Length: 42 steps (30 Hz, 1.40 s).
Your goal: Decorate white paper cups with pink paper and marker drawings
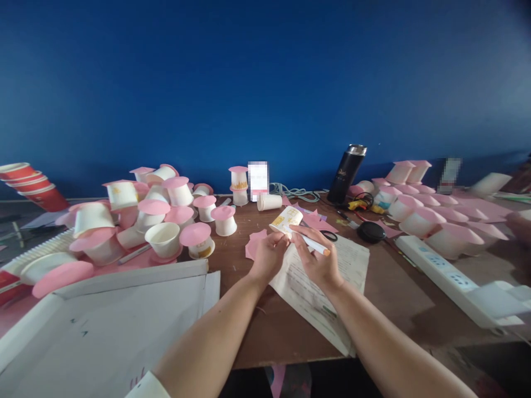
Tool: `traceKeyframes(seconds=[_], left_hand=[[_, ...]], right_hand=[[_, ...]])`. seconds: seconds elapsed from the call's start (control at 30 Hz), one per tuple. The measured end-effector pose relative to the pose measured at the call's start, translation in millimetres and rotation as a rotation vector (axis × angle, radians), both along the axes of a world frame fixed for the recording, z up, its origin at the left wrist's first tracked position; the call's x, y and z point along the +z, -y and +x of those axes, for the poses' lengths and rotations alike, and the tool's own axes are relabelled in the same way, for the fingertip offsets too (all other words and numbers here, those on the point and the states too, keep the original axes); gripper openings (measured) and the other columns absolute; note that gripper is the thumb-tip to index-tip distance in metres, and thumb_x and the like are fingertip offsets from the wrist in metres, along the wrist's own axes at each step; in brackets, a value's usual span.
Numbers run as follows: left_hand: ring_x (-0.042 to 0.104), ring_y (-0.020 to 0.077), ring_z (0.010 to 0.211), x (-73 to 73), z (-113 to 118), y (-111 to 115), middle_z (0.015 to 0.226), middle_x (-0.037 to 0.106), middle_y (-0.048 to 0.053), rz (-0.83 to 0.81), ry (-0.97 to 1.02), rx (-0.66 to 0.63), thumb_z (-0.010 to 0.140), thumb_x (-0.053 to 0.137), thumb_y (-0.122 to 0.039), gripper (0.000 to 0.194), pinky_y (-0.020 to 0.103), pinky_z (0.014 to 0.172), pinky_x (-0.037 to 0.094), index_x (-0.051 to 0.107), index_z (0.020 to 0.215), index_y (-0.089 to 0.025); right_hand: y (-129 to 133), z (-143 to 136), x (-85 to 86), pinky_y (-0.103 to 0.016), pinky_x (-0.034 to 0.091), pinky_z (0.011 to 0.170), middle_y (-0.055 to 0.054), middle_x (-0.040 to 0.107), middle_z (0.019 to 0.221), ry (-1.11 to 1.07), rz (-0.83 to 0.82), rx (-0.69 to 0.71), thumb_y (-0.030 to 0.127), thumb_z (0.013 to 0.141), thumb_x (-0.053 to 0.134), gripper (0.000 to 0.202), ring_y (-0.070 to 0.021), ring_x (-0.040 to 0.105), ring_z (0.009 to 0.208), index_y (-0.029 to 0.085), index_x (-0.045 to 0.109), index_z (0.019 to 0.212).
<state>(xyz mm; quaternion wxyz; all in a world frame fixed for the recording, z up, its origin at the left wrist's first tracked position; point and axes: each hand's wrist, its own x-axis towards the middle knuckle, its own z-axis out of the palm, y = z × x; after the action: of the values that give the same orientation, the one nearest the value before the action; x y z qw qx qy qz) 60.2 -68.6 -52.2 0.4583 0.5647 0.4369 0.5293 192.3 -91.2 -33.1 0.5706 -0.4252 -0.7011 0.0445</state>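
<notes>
My left hand (269,251) is closed around the lower edge of a white paper cup (286,218), which lies tilted and bears yellow-orange drawing on its side. In my right hand (319,262) is a white marker pen (315,245) with an orange end, its other end close to the cup. Beneath both hands spreads a printed paper sheet (348,265). Pink paper pieces (317,221) and a pair of scissors, showing one dark handle loop (331,236), lie just behind. The pen's tip is hidden by my fingers.
Several white cups with pink paper discs (198,235) crowd the left; more (421,218) stand at right. A cardboard box lid (124,326) covers the front left. A black flask (347,174), a round black object (371,232) and a power strip (440,271) occupy the right side.
</notes>
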Motion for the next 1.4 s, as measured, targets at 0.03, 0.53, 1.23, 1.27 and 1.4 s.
traceKeyframes(seconds=[0.03,0.53,1.23,1.27,1.4], left_hand=[[0.053,0.0149,0.069,0.6,-0.2,0.7,0.067,0.058,0.0,0.02,-0.018,-0.003,0.084,0.061,-0.033,0.025,0.025,0.07,0.042,0.06,0.063,-0.02],[0.043,0.0126,0.061,4.6,-1.1,2.5,0.057,0.046,-0.003,0.057,-0.165,0.044,0.086,0.055,-0.026,0.033,0.025,0.062,0.034,0.044,0.055,-0.02],[0.045,0.0136,0.065,0.7,-0.7,0.3,0.061,0.047,-0.002,0.133,-0.247,0.012,0.086,0.05,-0.023,0.029,0.026,0.064,0.034,0.043,0.058,-0.02],[0.045,0.0136,0.065,0.1,-0.7,-0.1,0.062,0.047,-0.002,0.132,-0.255,0.01,0.086,0.05,-0.024,0.028,0.026,0.064,0.034,0.044,0.059,-0.02],[0.044,0.0132,0.063,-1.3,-0.5,-0.1,0.061,0.047,-0.002,0.127,-0.23,0.01,0.087,0.049,-0.026,0.029,0.026,0.063,0.034,0.043,0.059,-0.02]], right_hand=[[-0.3,0.1,-0.1,-0.035,0.059,0.085,-0.006,0.077,0.097,0.008,-0.001,0.002,0.026,0.096,0.058,0.018,-0.0211,0.073,0.092,0.022,0.072,0.107],[-1.2,0.7,-3.1,-0.035,0.06,0.077,-0.006,0.077,0.087,-0.035,-0.052,-0.018,0.031,0.096,0.056,0.019,-0.022,0.074,0.084,0.021,0.072,0.099],[-6.8,3.7,-6.3,-0.035,0.06,0.081,-0.007,0.078,0.094,-0.009,0.086,-0.152,0.028,0.096,0.055,0.018,-0.0216,0.074,0.086,0.02,0.071,0.099],[-6.8,4.0,-6.5,-0.036,0.06,0.081,-0.007,0.078,0.094,-0.013,0.088,-0.16,0.028,0.096,0.055,0.018,-0.0217,0.074,0.086,0.02,0.071,0.099],[-6.8,4.7,-7.1,-0.035,0.06,0.081,-0.007,0.077,0.093,-0.008,0.061,-0.143,0.029,0.096,0.055,0.018,-0.0215,0.074,0.086,0.021,0.071,0.099]])
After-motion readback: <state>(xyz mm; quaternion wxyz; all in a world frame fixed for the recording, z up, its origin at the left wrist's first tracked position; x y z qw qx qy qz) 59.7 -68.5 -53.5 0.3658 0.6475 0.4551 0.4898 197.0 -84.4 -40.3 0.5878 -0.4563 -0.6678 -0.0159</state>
